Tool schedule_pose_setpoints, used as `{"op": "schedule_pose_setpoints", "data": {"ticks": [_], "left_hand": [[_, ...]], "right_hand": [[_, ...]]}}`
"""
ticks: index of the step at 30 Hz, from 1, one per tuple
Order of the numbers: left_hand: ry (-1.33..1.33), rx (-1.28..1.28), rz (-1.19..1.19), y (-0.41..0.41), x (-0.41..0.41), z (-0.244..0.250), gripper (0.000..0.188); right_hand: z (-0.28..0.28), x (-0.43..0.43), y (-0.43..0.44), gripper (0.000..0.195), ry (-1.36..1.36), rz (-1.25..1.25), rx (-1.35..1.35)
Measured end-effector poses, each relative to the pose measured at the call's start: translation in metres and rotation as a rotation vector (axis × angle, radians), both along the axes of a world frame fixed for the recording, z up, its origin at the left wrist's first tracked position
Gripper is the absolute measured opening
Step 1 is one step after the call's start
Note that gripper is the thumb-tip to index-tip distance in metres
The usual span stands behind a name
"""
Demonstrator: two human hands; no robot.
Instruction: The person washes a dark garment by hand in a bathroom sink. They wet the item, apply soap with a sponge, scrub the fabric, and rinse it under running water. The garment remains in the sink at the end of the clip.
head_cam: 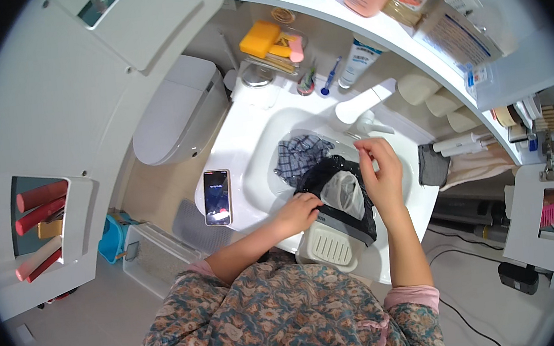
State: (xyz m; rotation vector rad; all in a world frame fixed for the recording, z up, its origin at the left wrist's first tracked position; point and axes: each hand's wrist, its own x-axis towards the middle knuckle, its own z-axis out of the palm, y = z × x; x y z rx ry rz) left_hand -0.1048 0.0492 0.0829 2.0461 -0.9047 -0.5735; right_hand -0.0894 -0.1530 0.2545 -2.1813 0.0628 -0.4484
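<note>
A black garment point(366, 224) with a grey waistband lies over the front of the white washbasin point(256, 167), partly down in the bowl. On it rests a whitish translucent mesh piece point(342, 194); whether it is joined to the garment is unclear. My left hand point(302, 214) has its fingers curled on the left end of the waistband. Raised above the garment's right side, my right hand point(382, 172) has thumb and fingertips close together; whether anything small is between them cannot be made out. A wet blue checked cloth point(300, 155) sits in the bowl behind the garment.
A beige ribbed washboard point(334, 246) is at the basin's front edge. A lit phone point(217, 198) lies on the left rim. Behind stand the white faucet point(361, 106), a toothpaste tube point(357, 63) and a yellow sponge point(260, 39). The shelf point(307, 3) overhangs the back.
</note>
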Motion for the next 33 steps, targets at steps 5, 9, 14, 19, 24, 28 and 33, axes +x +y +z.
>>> {"op": "schedule_pose_setpoints", "data": {"ticks": [5,9,14,19,24,28,33], "left_hand": [[0.017,-0.067,0.030,-0.006,-0.009,0.007,0.023],[-0.054,-0.078,-0.001,-0.010,-0.017,0.002,0.022],[0.005,-0.079,0.008,0.007,-0.019,0.012,0.026],[0.035,-0.066,0.002,0.016,-0.015,0.011,0.026],[0.004,-0.088,0.003,0.011,-0.013,0.005,0.025],[-0.040,-0.093,-0.009,0.001,-0.013,0.000,0.024],[-0.033,-0.109,-0.024,-0.004,-0.011,0.001,0.023]], "right_hand": [[0.023,0.094,0.052,0.020,-0.258,0.187,-0.272],[0.002,0.184,0.073,0.025,-0.324,0.033,-0.530],[-0.005,0.224,0.070,0.029,-0.090,-0.062,-0.649],[-0.008,0.241,0.068,0.031,-0.043,-0.026,-0.665],[-0.011,0.252,0.099,0.055,-0.194,0.026,-0.837],[-0.001,0.262,0.119,0.077,0.068,-0.001,-1.011],[-0.013,0.280,0.115,0.072,0.042,0.008,-1.079]]}}
